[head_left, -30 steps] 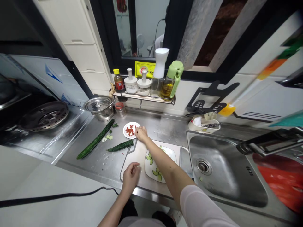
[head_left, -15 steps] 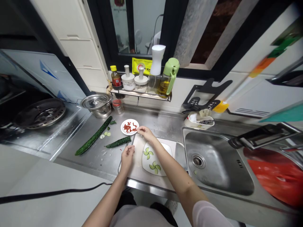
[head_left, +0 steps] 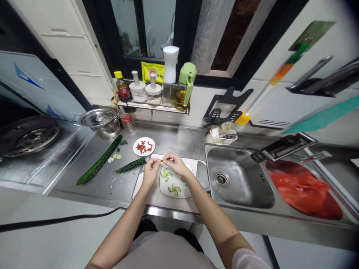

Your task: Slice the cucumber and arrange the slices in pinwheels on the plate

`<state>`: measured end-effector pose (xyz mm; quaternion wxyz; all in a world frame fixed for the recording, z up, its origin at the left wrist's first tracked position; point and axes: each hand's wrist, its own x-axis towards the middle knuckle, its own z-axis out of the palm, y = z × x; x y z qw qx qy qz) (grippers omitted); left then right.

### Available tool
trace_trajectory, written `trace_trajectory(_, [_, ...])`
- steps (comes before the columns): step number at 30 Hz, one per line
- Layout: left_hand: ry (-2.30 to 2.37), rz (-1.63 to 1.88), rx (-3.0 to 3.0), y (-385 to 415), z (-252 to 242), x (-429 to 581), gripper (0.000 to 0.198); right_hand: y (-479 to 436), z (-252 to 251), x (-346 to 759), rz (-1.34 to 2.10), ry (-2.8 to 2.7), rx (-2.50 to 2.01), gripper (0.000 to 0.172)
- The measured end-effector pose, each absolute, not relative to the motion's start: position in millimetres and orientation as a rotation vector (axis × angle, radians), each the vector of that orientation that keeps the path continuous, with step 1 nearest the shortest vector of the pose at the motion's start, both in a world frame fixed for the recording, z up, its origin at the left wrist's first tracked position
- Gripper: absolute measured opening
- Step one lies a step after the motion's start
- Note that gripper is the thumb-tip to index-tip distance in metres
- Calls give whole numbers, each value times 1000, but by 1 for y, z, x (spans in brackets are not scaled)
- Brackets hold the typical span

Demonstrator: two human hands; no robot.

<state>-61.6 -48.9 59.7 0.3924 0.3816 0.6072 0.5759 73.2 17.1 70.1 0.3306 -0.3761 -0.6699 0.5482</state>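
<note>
Pinching: our left hand [head_left: 152, 169] and right hand [head_left: 174, 163] met almost fingertip to fingertip, both narrowed onto a tiny red piece [head_left: 162, 160]; which one bore more of it, we could not tell.
Red piece: it sat between the fingertips, by the far left corner of the large plate [head_left: 185, 191]; its exact shape was too small to make out.
Grip: something so slight called, in our judgement, for the very tips and a light squeeze, since pressing hard could have crushed it or hidden it from us.
Slices: the cucumber slices [head_left: 174, 189] lay in curved, fanned groups on the plate, one group partly covered by our right arm; keeping that wrist raised seemed the best way not to nudge them.
Small dish: more red bits [head_left: 143, 147] lay scattered in the small dish [head_left: 152, 151], beyond our left hand and within easy reach.
Board: the plate rested on the cutting board [head_left: 154, 200], and the knife [head_left: 202, 175] lay to its right, where our right forearm did well to keep off the blade.
Cucumbers: a long cucumber [head_left: 99, 160] and a shorter cucumber [head_left: 130, 165] lay on the desk [head_left: 92, 195], to our left.
</note>
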Motion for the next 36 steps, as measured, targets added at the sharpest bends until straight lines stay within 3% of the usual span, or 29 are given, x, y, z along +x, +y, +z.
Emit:
trace_trajectory(5, [1573,1452,948,-49,63,-51,24,3,83,87,868,-1915,-1071,14])
trace_trajectory(11, [1574,1413,1015,-48,63,-41,27,-8,93,96,626,-2238,-1106,16])
trace_trajectory(20, [1567,1343,1025,-54,54,-37,27,-3,81,111,625,-2262,-1157,18])
trace_trajectory(26, [1714,1349,1073,-48,35,-42,30,15,47,141,585,-2161,-1405,18])
trace_trajectory(31, [1986,925,1460,-31,27,-31,17,15,11,145,613,-2224,-1543,14])
trace_trajectory(36, [2060,592,1609,-17,24,-17,17,12,-5,141,609,-2238,-1571,16])
